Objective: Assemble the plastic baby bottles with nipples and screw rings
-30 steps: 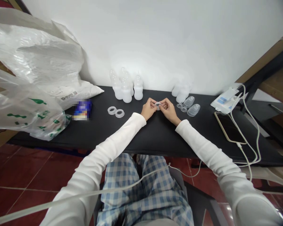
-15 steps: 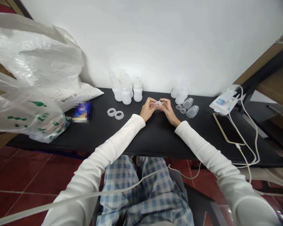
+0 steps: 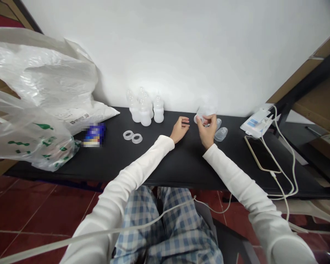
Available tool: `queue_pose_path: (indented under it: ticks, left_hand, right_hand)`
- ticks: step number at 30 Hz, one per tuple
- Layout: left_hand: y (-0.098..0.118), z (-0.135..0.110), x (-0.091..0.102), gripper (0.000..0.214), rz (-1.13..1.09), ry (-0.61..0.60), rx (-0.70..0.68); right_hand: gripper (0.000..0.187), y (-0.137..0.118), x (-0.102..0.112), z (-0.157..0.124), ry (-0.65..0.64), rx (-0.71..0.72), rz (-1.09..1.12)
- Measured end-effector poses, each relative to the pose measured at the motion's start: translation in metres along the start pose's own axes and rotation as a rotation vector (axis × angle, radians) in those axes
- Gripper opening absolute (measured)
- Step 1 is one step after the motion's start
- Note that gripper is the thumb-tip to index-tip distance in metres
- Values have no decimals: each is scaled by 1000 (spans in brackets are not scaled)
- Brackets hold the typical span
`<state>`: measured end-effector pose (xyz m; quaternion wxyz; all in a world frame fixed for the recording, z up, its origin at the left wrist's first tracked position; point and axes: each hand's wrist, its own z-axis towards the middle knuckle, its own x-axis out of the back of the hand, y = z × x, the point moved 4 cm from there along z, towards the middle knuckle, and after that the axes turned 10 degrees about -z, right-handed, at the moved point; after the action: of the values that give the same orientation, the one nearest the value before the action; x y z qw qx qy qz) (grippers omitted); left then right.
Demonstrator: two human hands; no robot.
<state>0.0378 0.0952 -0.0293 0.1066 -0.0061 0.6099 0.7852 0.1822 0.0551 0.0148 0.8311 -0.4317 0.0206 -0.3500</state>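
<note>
My right hand (image 3: 208, 130) is closed with thumb and fingertips around a translucent white bottle ring (image 3: 195, 118), mostly hidden by the thumb. Just behind it stand uncapped translucent baby bottles (image 3: 209, 107), partly blocked by the hand. Empty-looking, my left hand (image 3: 180, 129) hovers to the left with loosely curled fingers apart. Beside the right hand lies a clear bottle cap (image 3: 220, 134), with another clear cap (image 3: 218, 123) partly behind the fingers. Two loose rings (image 3: 136, 138) rest on the table left of my left hand. Several capped baby bottles (image 3: 145, 113) stand near the wall.
White plastic bags (image 3: 44, 80) crowd the left end of the black table (image 3: 154, 165). A blurred blue packet (image 3: 95, 135) lies by them. At right are a phone (image 3: 262, 154), a white power strip (image 3: 260, 123) and loose white cables (image 3: 293, 161). Another cable crosses my lap.
My hands have parted from holding the small ring together. The right moved right, to the uncapped bottles and caps; the left stayed near the middle and loosened. The view shifted slightly.
</note>
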Motion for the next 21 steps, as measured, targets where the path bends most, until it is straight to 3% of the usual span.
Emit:
queue_pose_path:
  ticks: [4, 8, 12, 16, 21]
  left_hand:
    - [-2, 26, -38, 42, 151, -11, -90]
    - [2, 46, -76, 66, 416, 20, -110]
    - [7, 57, -97, 53, 646, 49, -102]
    - [11, 54, -87, 44, 671, 65, -181]
    - [18, 23, -28, 47, 698, 63, -382]
  right_hand:
    - [39, 1, 30, 15, 245, 29, -218]
    - [44, 10, 42, 25, 396, 9, -221]
    - [47, 16, 44, 29, 474, 7, -223]
    - [48, 14, 42, 30, 413, 47, -249]
    - [46, 9, 30, 27, 156, 129, -212]
